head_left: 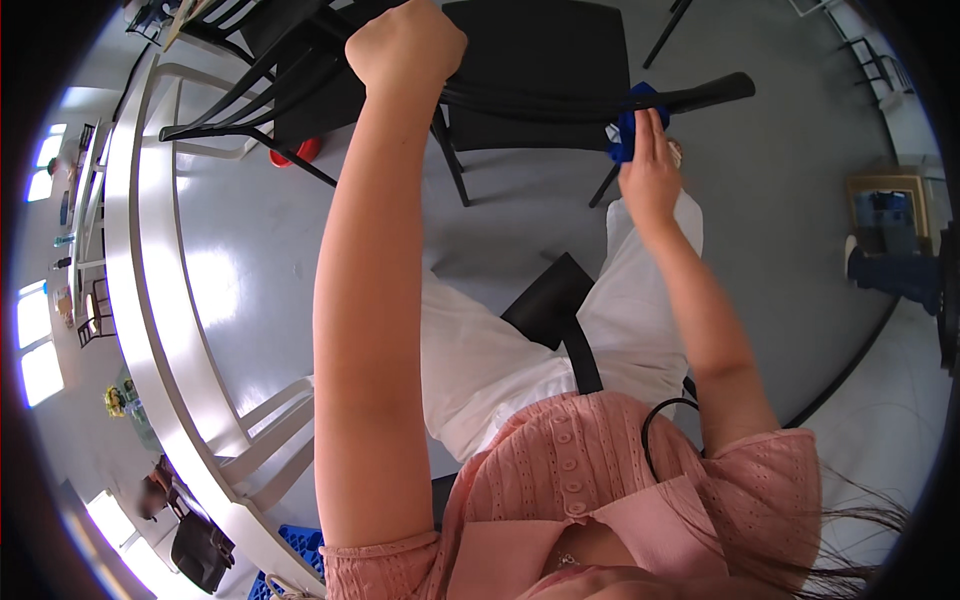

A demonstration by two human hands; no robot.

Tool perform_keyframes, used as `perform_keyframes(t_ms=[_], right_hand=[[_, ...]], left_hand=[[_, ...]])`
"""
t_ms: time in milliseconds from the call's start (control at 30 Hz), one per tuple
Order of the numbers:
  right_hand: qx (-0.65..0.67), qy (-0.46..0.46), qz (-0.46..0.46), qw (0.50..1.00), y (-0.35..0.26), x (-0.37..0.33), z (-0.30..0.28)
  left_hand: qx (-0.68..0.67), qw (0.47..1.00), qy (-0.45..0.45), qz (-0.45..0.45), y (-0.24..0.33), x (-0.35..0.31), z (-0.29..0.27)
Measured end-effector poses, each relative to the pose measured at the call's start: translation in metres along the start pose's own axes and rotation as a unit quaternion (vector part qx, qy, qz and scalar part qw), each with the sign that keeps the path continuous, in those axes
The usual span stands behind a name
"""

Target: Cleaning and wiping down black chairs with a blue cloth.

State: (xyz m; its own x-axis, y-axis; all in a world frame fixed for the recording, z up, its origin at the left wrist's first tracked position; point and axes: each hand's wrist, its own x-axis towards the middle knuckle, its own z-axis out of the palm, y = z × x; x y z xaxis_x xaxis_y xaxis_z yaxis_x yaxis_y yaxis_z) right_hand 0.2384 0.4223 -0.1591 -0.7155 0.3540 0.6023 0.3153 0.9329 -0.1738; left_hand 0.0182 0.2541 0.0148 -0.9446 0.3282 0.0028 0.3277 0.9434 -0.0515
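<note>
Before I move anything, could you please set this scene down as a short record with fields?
Left hand: left hand closed into a fist at the near chair's back; whether its grip encloses the rail is hidden
Right hand: right hand, fingers extended, touching a blue soft cloth
Cloth position: against the curved black back rail, toward its right end
Near chair: black, flat-seated chair
Left side: second black chair; long white table
Floor: smooth grey floor; red rounded object
</note>
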Motion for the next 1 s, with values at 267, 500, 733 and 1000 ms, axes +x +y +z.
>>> perform_keyframes(t_ms=[267, 500, 733, 1000], right_hand=[[0.155, -0.030, -0.074, 0.985, -0.123, -0.002, 0.031], [0.135, -0.066, -0.083, 0.985, -0.157, 0.020, 0.043], [0.048, -0.049, -0.090, 0.994, -0.045, 0.005, -0.001], [0.066, -0.091, 0.067, 0.991, -0.005, 0.001, -0.015]], left_hand=[[0.029, 0.999, -0.008, -0.010, -0.004, 0.003, -0.002], [0.012, 1.000, -0.014, -0.020, 0.000, 0.004, -0.005], [0.006, 1.000, -0.014, -0.018, -0.006, 0.001, -0.006], [0.004, 1.000, -0.018, -0.012, -0.003, 0.002, -0.004]])
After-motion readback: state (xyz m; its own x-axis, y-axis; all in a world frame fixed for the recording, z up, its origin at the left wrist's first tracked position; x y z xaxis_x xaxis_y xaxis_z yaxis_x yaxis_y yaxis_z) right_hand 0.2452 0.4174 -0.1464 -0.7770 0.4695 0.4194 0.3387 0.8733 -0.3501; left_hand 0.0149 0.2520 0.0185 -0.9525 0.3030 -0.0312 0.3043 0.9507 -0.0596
